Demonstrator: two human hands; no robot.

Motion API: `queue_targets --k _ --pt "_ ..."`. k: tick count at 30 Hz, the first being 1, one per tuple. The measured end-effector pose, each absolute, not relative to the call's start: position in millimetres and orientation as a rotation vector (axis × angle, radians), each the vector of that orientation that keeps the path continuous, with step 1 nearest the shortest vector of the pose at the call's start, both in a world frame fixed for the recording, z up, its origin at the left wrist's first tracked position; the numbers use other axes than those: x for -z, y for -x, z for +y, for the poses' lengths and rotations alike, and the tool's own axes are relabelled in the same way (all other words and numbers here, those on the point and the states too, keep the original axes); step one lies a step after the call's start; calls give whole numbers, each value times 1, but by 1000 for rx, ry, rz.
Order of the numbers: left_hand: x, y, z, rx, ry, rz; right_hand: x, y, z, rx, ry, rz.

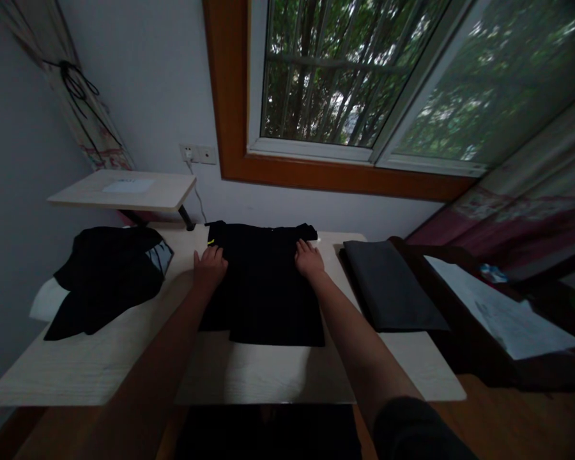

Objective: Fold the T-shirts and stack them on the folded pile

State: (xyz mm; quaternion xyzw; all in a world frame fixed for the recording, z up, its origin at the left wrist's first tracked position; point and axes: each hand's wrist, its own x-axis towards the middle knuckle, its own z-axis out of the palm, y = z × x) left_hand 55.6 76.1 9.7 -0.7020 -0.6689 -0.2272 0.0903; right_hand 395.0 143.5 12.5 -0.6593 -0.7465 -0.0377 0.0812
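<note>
A black garment (pixel 268 287) lies spread on the pale wooden table (pixel 259 377); its exact kind is hard to tell in the dim light. My left hand (pixel 211 265) rests on its left edge, fingers stretched out over the cloth. Just beyond those fingertips shows a small yellow strip (pixel 211 243). On the upper right edge of the garment, my right hand (pixel 309 257) lies with its fingers extended. Neither hand grips the cloth. The garment's lower edge is uneven, with the left part ending higher than the right.
Left on the table is a heap of black clothing (pixel 115 275) with something white under it. Behind it stands a small raised shelf (pixel 124 191) with a paper. A dark grey folded cloth (pixel 393 284) lies right, beside dark furniture holding a white sheet (pixel 503 306). A window is behind.
</note>
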Motion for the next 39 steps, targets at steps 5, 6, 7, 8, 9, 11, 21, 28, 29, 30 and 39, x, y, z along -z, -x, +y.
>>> queue_targets --k 5,6,7,8,9,11,21,28,29,30,39 --pt "-13 -51 66 706 2145 -1942 -11 -398 108 159 1882 -2171" --pt "-14 -49 63 718 2180 -1911 -11 -400 97 180 1833 -2168" --pt "-14 -47 59 732 2220 -1880 -12 -402 85 201 1769 -2169" --pt "-15 -44 54 748 2259 -1852 -12 -404 71 211 1695 -2177" --pt "-15 -42 48 764 2298 -1828 -12 -406 56 205 1620 -2189" --pt "-16 -38 34 809 2371 -1780 -14 -411 24 146 1468 -2202" --pt "-11 -28 -56 759 2709 -1651 -27 -433 -91 -294 1103 -2372" --pt "-4 1 -75 791 2553 -1895 -33 -454 -89 -186 1223 -2403" --pt "-4 6 -78 821 2525 -1927 -34 -457 -88 -175 1234 -2405" --pt "-5 9 -81 857 2494 -1950 -34 -460 -87 -166 1245 -2402" --pt "-13 20 -101 1202 2153 -1831 -30 -466 -92 -62 1391 -2283"
